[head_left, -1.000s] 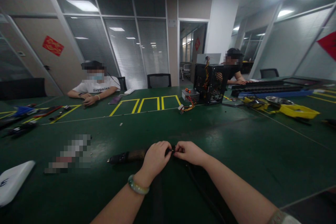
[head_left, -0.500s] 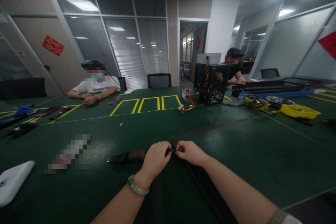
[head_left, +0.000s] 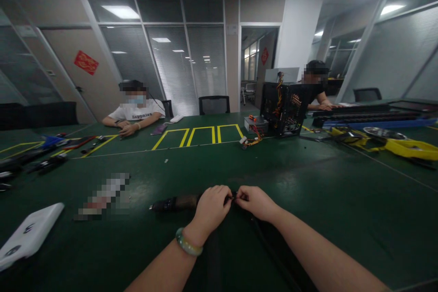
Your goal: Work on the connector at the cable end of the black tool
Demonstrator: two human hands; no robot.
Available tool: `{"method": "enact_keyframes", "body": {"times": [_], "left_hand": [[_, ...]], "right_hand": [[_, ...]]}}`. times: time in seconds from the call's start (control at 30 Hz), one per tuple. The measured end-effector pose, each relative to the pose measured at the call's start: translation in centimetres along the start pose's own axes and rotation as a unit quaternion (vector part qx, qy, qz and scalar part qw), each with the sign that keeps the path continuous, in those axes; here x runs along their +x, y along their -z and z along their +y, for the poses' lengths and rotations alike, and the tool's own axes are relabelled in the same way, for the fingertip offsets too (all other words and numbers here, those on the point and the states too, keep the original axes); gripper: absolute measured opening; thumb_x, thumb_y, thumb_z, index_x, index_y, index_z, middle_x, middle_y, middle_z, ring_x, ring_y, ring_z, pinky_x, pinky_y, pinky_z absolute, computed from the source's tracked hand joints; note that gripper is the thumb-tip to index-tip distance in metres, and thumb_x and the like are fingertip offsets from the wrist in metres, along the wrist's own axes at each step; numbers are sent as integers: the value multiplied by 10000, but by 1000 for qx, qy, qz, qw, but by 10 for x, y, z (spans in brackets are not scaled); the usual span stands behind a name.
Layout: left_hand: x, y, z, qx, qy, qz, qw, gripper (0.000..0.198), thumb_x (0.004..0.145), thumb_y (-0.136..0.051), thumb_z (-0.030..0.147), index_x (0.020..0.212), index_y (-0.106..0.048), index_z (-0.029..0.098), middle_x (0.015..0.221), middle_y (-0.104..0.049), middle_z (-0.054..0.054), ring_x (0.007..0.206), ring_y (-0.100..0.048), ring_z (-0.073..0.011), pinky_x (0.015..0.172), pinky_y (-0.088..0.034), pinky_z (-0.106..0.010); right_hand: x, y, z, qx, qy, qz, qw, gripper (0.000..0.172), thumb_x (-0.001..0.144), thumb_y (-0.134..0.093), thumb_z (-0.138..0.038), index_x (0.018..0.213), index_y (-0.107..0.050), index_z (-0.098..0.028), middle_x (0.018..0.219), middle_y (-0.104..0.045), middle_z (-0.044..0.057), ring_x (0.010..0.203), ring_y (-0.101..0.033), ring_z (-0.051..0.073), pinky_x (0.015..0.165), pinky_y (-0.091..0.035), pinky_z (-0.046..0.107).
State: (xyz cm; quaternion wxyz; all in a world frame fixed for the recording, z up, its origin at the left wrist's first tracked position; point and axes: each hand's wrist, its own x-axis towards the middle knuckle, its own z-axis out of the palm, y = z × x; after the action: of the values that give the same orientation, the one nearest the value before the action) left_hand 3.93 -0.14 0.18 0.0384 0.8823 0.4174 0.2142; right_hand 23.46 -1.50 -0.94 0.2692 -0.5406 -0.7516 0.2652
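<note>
A dark, rod-shaped tool (head_left: 183,201) with a pale metal tip lies across the green table (head_left: 301,242), its tip pointing left. My left hand (head_left: 212,207) is closed over the tool's right end, fingertips pinched together there, and wears a green bangle (head_left: 188,242). Facing it, almost touching, my right hand (head_left: 256,201) pinches with thumb and forefinger at something small and dark, mostly hidden by the fingers. A thick black cable (head_left: 265,237) runs from beneath my right hand toward the front edge.
A white box-like device (head_left: 32,232) sits at the left. Farther back are a computer case (head_left: 282,107), a power supply (head_left: 256,124) with loose wires, and yellow trays (head_left: 414,149). Several tools (head_left: 51,153) lie far left. Two other people sit across the table.
The view has turned slightly left, so everything sits farther right. Both hands keep their pinch at the tool's end, with only slight finger movement.
</note>
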Motion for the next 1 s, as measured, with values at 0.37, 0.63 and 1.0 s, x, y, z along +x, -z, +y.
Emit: {"method": "enact_keyframes", "body": {"times": [0.37, 0.63, 1.0], "left_hand": [[-1, 0, -4, -25, -3, 9, 1000, 77, 846, -588, 179, 908, -565, 220, 921, -620, 1, 889, -570, -188, 801, -421, -343], [0, -2, -7, -36, -9, 15, 999, 98, 840, -615, 171, 913, -567, 216, 917, -625, 5, 900, -578, -190, 820, -429, -353], [2, -8, -11, -25, -11, 17, 999, 80, 860, -620, 178, 912, -564, 201, 908, -626, 0, 888, -583, -190, 821, -438, -349]], "right_hand": [[1, -1, 0, 16, -6, 1, 1000, 67, 836, -597, -254, 796, -627, -209, 702, -646, -16, 635, -588, 145, 555, -381, 234], [4, -4, 1, 30, -20, -16, 999, 82, 846, -579, -262, 812, -628, -206, 714, -650, -7, 635, -584, 147, 552, -374, 238], [5, -5, -6, 24, -40, -1, 999, 122, 871, -538, -284, 809, -608, -206, 705, -641, -26, 637, -579, 138, 561, -366, 238]]}}
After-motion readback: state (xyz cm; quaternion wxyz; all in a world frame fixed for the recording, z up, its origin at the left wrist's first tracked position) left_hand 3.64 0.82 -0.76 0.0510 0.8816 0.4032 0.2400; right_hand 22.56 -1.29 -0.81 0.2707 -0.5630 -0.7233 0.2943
